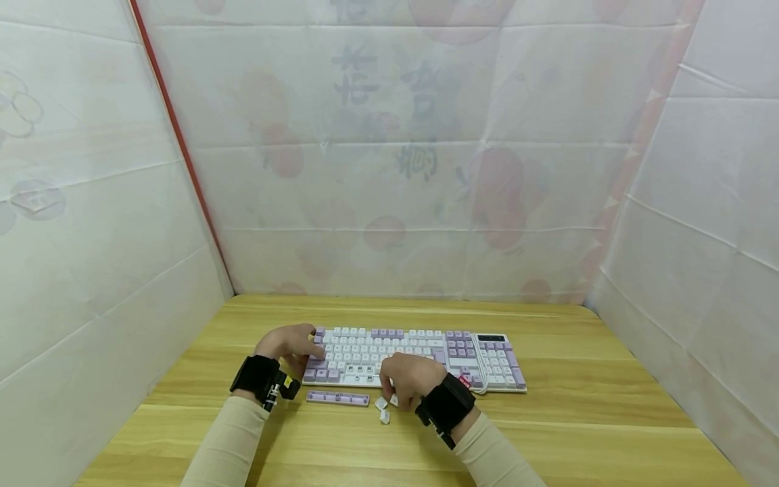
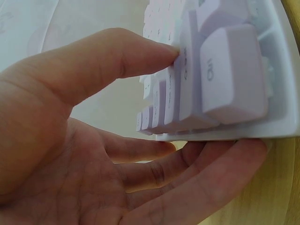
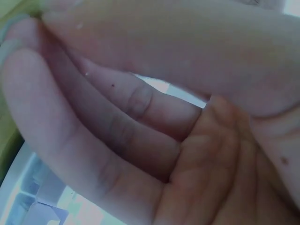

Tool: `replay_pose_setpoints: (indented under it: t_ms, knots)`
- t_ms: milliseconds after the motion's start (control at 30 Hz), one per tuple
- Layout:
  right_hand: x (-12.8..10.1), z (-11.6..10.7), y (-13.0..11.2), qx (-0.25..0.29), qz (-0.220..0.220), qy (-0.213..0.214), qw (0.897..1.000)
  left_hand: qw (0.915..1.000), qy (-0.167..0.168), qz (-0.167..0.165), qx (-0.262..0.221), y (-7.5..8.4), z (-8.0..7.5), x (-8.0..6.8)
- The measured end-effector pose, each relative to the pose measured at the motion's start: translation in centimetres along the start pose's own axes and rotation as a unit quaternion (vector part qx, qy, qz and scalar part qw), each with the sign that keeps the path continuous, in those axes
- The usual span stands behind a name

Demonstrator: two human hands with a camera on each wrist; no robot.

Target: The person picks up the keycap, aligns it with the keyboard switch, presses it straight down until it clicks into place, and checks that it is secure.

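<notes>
A white and purple keyboard lies on the table, with some key places bare of caps along its lower rows. My left hand grips its left end: in the left wrist view the thumb presses a purple key and the other fingers lie against the edge below. Just in front of the keyboard, my right hand reaches down with thumb and fingertips together at a white keycap. The right wrist view shows the bent fingers; the fingertips' contact is mostly hidden. Two more white keycaps lie beside it.
A long purple keycap, underside up, lies before the keyboard's left part. A white cable with a red tag lies across the keyboard's right part. White sheeting walls in the wooden table behind and on both sides.
</notes>
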State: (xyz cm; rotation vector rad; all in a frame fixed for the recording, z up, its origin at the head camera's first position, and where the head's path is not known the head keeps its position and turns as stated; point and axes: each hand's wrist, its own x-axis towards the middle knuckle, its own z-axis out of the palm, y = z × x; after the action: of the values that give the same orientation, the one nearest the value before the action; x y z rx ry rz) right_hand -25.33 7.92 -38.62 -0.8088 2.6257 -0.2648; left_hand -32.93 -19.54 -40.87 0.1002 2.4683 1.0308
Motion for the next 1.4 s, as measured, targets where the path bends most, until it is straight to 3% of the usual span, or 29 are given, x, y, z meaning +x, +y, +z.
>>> replay_pose_setpoints:
  t_ms: [533,1000,1200,1400]
  knots:
    - [0.12,0.19,-0.36,-0.042,0.011,0.031,0.999,1.0,0.003,0.003,0.002,0.0,0.08,-0.04]
    - [0.48,0.3,-0.2,-0.039,0.015,0.029,0.999,1.0,0.001,0.004,-0.003,0.02,0.13,0.0]
    - [0.72,0.13,-0.09,-0.069,0.005,0.039,0.997,1.0,0.0,0.002,-0.002,-0.04,0.08,0.07]
    - [0.95,-0.07,0.05,-0.056,-0.031,0.054,0.996,1.0,0.001,0.002,-0.001,-0.1,0.1,0.13]
